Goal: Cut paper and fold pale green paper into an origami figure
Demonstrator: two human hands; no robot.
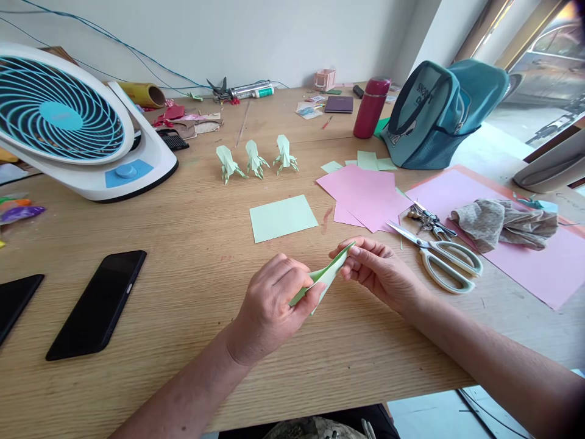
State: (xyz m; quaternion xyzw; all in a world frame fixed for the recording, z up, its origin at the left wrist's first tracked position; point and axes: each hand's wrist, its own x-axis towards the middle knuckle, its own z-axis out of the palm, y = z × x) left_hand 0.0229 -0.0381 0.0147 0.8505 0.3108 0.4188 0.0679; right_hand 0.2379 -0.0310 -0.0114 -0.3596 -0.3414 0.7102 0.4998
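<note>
Wooden tabletop (183, 228) below, my left hand (276, 302) and right hand (379, 268) pinch folded green paper (335, 266) (scissors (425, 245) lie right of my grip).

"SNOOPY" on the teal backpack (439, 119)

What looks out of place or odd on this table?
The rumpled cloth stands out, lying bunched up on the large pink sheet. A reddish smear also marks the tabletop between the flat green sheet and the pink papers; I can't tell what made it.
</note>
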